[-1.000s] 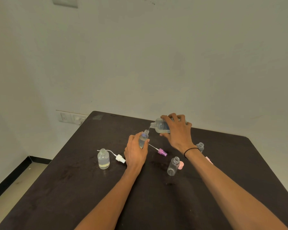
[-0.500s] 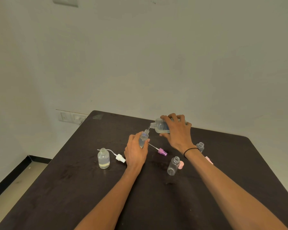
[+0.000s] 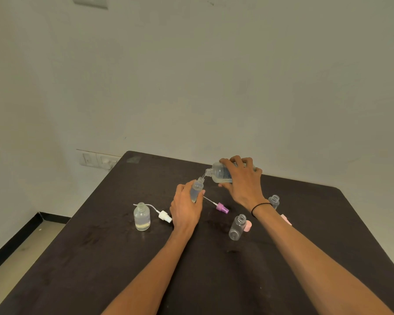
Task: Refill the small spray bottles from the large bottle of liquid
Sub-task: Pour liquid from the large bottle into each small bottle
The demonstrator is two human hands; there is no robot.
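We gripped the large bottle (image 3: 220,172) in our right hand (image 3: 242,180), fingers curled round it, and held it tipped near the table's (image 3: 100,258) far edge with its mouth just above the open neck of a small bottle (image 3: 196,188), around which our left hand (image 3: 185,209) was wrapped. Toward the left edge stood a part-filled bottle (image 3: 142,217) beside a white sprayer (image 3: 165,216); a purple sprayer (image 3: 222,208) lay between our hands, and two empty bottles (image 3: 237,227) stood toward the right edge.
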